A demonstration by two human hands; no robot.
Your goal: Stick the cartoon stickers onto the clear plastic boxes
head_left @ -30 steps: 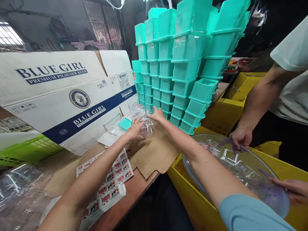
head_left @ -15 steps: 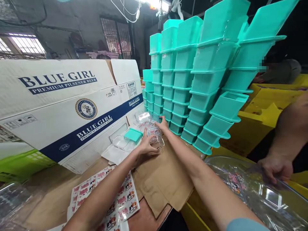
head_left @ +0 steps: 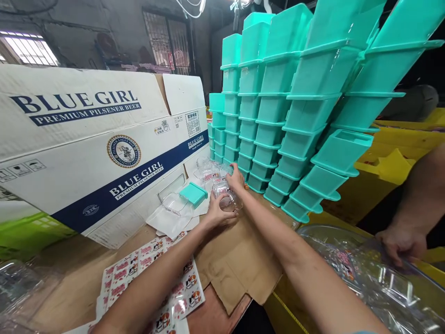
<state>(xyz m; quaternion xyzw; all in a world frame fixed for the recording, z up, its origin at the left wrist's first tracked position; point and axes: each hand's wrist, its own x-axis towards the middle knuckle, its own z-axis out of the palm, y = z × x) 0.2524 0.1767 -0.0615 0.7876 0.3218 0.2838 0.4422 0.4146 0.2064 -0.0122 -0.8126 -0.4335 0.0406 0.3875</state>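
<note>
My left hand [head_left: 219, 211] is curved round the near end of a clear plastic container [head_left: 231, 202], thumb and fingers on its sides. Beyond it my right hand [head_left: 236, 177] reaches in among clear containers [head_left: 210, 170] near the foot of the green stacks; its fingertips are partly hidden, so its hold is unclear. Left of my hands lie a small teal box [head_left: 193, 194] and a clear lid-like piece [head_left: 176, 204] on white paper. Sheets of cartoon stickers [head_left: 139, 266] lie under my left forearm.
Tall stacks of teal bins [head_left: 309, 111] rise at the right. A large white carton [head_left: 83, 134] stands at the left. At the lower right another person's hand [head_left: 403, 243] holds a big clear tub [head_left: 375, 278] of clear pieces.
The view has shifted slightly closer to the stacks. My left hand still holds the near container, and my right hand remains among the clear containers at the back.
</note>
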